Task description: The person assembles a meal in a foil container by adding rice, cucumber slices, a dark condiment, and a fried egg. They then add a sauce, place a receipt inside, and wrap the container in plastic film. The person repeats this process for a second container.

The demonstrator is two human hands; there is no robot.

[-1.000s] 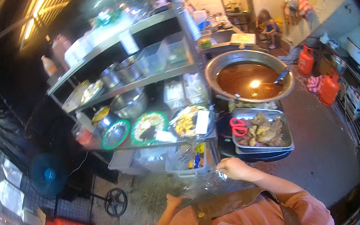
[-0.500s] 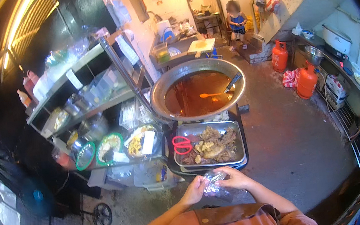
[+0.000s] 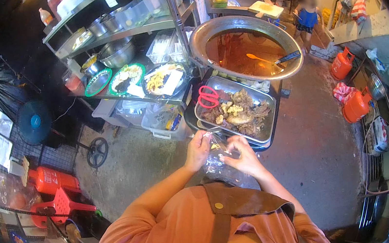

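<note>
Two bare hands meet in front of the chest on my feed, with a clear plastic bag (image 3: 218, 160) between them, its lower end hanging over the brown apron (image 3: 244, 201). The left hand (image 3: 198, 149) pinches the film near its upper end between thumb and fingers; the right hand (image 3: 242, 155) bends over the bag's other side, thumb apart from curled fingers, and I cannot tell whether it grips or merely touches. For film this thin, I'd judge it best to rub the layers apart with the fingertips, pin one lip firmly while drawing the other away, and work clear of the tray's edge so nothing snags. Just past the hands lies a rectangular steel tray (image 3: 257, 93) of cooked meat chunks (image 3: 241, 122), with red scissor handles (image 3: 207, 95) at its left end; I can't make out the blades. Beyond the tray sits a wide metal pan (image 3: 198, 37) of brown liquid (image 3: 229, 50), a dark-handled utensil (image 3: 288, 57) leaning in it; the orange streak (image 3: 257, 57) beside that could be a spoon or a reflection. Farther off is a person (image 3: 307, 18) in a blue top, face blurred. Glare on the film hides the bag's mouth, so I can't say whether it is open; the fingers' undersides are turned from me, and the lens's dark rim cuts off the outermost shelving.
</note>
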